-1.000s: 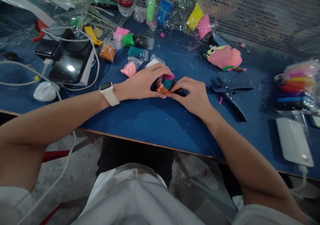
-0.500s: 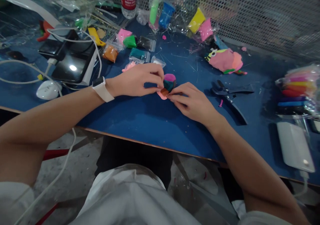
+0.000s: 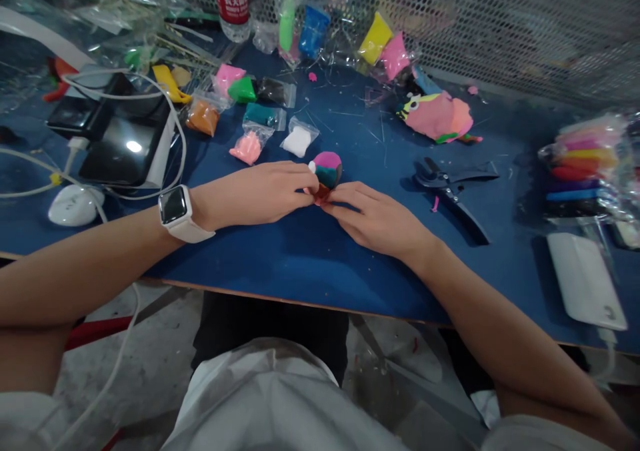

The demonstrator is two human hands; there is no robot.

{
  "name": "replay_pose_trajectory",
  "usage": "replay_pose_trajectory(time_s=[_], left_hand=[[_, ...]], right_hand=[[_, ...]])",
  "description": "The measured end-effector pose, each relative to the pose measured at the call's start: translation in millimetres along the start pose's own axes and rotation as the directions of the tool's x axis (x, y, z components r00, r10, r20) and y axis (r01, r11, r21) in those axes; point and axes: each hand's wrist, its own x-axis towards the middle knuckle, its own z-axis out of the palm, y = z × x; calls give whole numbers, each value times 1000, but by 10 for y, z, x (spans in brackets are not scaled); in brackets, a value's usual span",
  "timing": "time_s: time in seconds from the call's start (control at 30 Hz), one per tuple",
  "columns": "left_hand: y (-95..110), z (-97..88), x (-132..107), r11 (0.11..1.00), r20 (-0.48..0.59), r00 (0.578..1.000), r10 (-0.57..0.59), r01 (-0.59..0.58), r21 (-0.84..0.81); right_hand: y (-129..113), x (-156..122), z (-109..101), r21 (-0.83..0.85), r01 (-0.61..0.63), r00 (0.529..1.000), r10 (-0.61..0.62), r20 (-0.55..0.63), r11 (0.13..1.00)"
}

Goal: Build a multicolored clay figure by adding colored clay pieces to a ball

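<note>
Between my two hands is a small clay figure [image 3: 327, 174] in purple, teal, grey, orange and pink, with a white bit on its left side. My left hand [image 3: 285, 189], watch on its wrist, pinches the figure's left lower part. The fingers of my right hand [image 3: 367, 214] close on its lower right edge. My fingertips hide part of the orange and pink end. Just beyond the hands lie a bag of white clay [image 3: 299, 139] and a bag of salmon-pink clay [image 3: 248, 145].
Pliers-like cutters [image 3: 450, 191] lie to the right, below a pink clay fish [image 3: 439, 116]. Bagged coloured clay [image 3: 583, 171] and a white power bank [image 3: 585, 277] sit far right. At left are black devices [image 3: 125, 137] with cables. A water bottle [image 3: 233, 4] stands at the back.
The view has shifted slightly. My left hand has moved lower and turned, uncovering the white and salmon-pink clay bags, and a white bit now shows on the figure. Both hands still grip it.
</note>
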Motion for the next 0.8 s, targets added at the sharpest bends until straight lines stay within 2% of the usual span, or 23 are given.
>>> replay_pose_trajectory(time_s=[0.2, 0.4, 0.5, 0.7, 0.8], left_hand=[[277, -18, 26, 990, 9, 1000, -20, 19, 140], [482, -24, -28, 965, -2, 987, -161, 158, 207], [451, -19, -38, 958, 7, 979, -202, 196, 209], [279, -63, -21, 975, 25, 978, -209, 206, 77], [201, -85, -39, 967, 47, 970, -240, 235, 99]], right_hand=[[2, 3, -27, -42, -2, 1000, 2, 2, 999], [6, -23, -15, -68, -30, 1000, 31, 3, 997], [13, -26, -11, -54, -33, 999, 32, -9, 998], [19, 5, -52, -72, 15, 999, -18, -40, 997], [38, 9, -81, -58, 1, 998, -5, -59, 998]])
